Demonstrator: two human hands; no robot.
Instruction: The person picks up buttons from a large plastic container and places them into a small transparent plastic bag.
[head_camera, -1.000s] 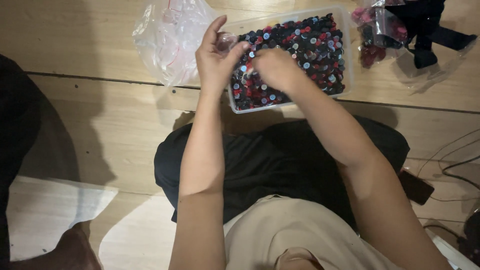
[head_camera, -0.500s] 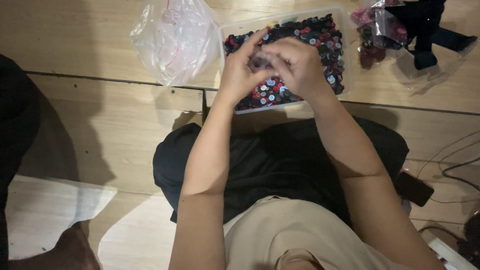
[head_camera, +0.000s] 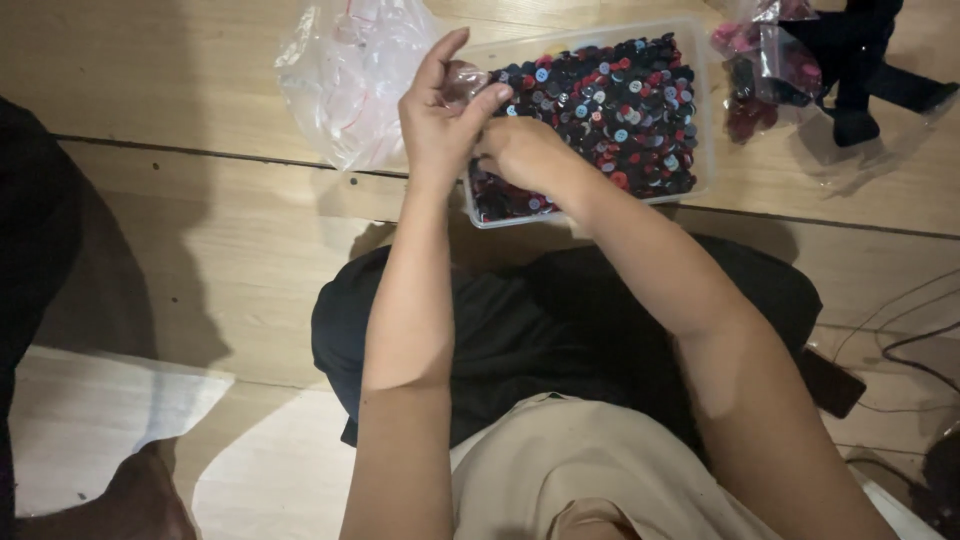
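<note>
In the head view, I am looking down at my two hands meeting over the near left corner of a clear box (head_camera: 700, 110) full of small dark, red and blue buttons (head_camera: 610, 110). My left hand (head_camera: 440, 125) is pinching a small clear bag (head_camera: 466, 80), with the thumb and fingers together on it. My right hand (head_camera: 520, 155) is touching it from the right; I cannot tell how its fingers are sitting. The buttons are lying just past and right of my fingers. A bigger crumpled plastic bag (head_camera: 345, 75) is lying left of them.
</note>
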